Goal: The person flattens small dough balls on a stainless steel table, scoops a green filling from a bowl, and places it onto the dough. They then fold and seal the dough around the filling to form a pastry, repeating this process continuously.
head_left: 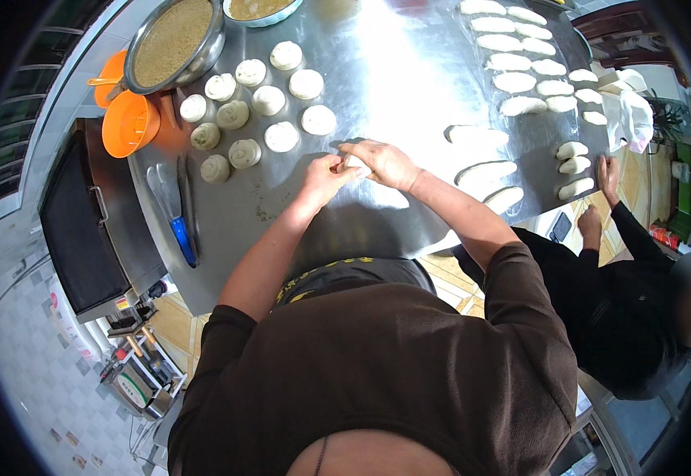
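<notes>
At the middle of the steel table (258, 238), my left hand (325, 178) and my right hand (381, 166) meet, fingers closed on a small pale piece of dough (353, 163), partly hidden by them. Several round coiled dough pieces (282, 136) stand to the left of my hands. Long dough pieces (484, 170) lie to my right, with several rows of shorter ones (513, 82) farther back and short pieces (574, 165) near the right edge.
Steel bowl (174, 44), light dish (262, 16) and orange bowls (131, 124) stand back left. A blue-handled knife (180, 230) lies left, beside a dark appliance (83, 214). A co-worker in black (615, 317) is at the right, one hand (606, 170) at the table edge.
</notes>
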The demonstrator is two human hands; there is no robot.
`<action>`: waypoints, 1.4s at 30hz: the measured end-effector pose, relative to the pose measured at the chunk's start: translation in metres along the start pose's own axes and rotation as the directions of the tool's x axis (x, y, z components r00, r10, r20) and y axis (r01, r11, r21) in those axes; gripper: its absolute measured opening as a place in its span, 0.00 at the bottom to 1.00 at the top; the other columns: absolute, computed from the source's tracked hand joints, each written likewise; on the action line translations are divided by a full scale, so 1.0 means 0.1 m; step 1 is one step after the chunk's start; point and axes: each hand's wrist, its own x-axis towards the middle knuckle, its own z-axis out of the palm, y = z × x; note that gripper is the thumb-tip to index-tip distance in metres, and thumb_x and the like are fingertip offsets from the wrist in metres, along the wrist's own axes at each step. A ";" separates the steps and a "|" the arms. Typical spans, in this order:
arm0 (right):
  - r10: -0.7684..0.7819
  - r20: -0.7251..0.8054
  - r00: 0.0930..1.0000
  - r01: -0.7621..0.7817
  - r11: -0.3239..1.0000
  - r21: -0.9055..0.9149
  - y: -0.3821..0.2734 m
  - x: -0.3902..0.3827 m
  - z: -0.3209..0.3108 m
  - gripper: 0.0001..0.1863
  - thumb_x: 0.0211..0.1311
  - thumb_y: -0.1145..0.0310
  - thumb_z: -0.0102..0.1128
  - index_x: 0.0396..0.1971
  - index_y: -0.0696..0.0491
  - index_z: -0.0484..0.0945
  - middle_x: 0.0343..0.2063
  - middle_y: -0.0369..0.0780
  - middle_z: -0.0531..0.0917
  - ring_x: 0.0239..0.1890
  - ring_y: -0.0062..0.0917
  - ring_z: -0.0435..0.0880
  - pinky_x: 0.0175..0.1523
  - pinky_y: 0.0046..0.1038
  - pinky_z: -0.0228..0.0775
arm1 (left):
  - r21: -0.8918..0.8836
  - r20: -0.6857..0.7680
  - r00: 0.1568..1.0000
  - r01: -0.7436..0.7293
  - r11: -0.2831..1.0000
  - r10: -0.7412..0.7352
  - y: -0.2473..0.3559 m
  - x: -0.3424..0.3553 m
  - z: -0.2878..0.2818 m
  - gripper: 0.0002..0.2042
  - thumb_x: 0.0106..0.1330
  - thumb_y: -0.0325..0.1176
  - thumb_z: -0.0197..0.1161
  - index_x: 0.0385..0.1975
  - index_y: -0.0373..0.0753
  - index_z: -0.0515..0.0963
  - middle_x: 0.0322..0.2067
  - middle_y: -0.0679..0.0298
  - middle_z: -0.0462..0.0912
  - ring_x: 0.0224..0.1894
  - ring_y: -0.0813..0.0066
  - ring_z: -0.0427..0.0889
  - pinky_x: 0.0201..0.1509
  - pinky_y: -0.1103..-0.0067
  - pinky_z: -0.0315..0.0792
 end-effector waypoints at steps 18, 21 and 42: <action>0.296 -0.615 0.731 -0.420 0.906 -0.063 -0.61 0.12 0.54 0.34 0.48 0.75 0.58 0.59 0.65 0.62 0.56 0.58 0.67 0.61 0.51 0.64 0.64 0.41 0.59 | -0.390 -0.084 0.978 0.145 0.909 -0.192 -0.09 -0.27 0.15 0.11 0.71 0.27 0.50 0.46 0.31 0.76 0.40 0.61 0.81 0.38 0.76 0.81 0.40 0.81 0.76; 0.321 -0.409 0.854 -0.296 0.947 0.125 -0.92 -0.04 0.44 0.35 0.48 0.74 0.58 0.60 0.66 0.60 0.61 0.59 0.61 0.64 0.54 0.59 0.67 0.45 0.55 | -0.802 -0.039 0.933 0.184 0.569 -0.357 0.26 -0.37 0.18 0.12 0.72 0.33 0.50 0.46 0.32 0.74 0.40 0.60 0.79 0.40 0.74 0.79 0.43 0.77 0.76; -0.125 -0.579 0.806 -0.100 0.935 -0.341 0.70 2.10 -0.70 0.29 0.50 0.70 0.63 0.55 0.53 0.68 0.55 0.47 0.69 0.56 0.44 0.68 0.60 0.39 0.64 | -0.595 -0.038 0.997 -0.079 0.800 0.069 0.86 0.07 -0.22 0.17 0.71 0.28 0.50 0.57 0.30 0.66 0.54 0.55 0.73 0.54 0.69 0.76 0.53 0.79 0.66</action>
